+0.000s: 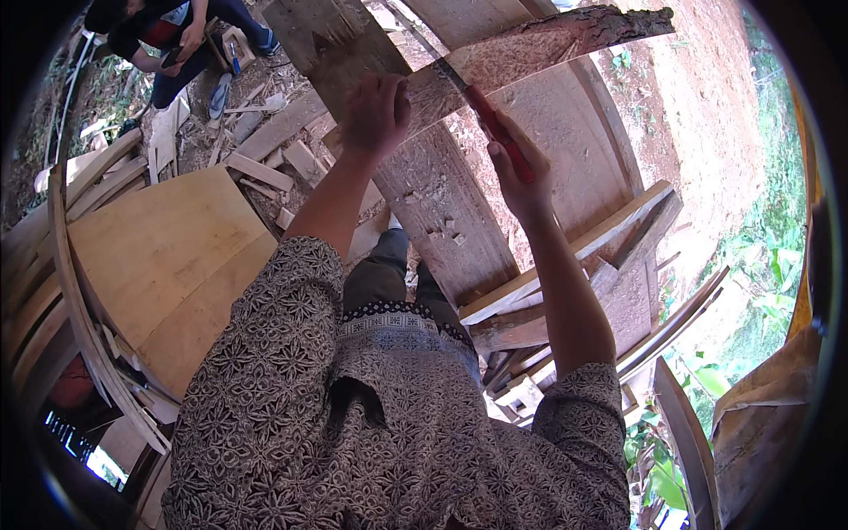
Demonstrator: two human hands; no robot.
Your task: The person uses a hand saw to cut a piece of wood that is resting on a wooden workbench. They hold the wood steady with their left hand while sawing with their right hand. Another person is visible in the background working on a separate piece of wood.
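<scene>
My right hand (521,168) is closed round the red handle of a saw (499,132) with a long, narrow blade. The blade slants up and to the left, across a rough board (539,62) with dark bark along its far right end. On the left part of this board my left hand (377,115) presses down, its fingers curled in and partly hidden. Beneath lies a wide plank (450,212) that bears wood chips and small offcuts.
At the far left a person (168,44) crouches among scattered scraps, near a sandal (219,95). A pale plywood sheet (168,247) lies left of me. Stacked timber (530,291) sits at my right, with green plants (768,265) beyond it.
</scene>
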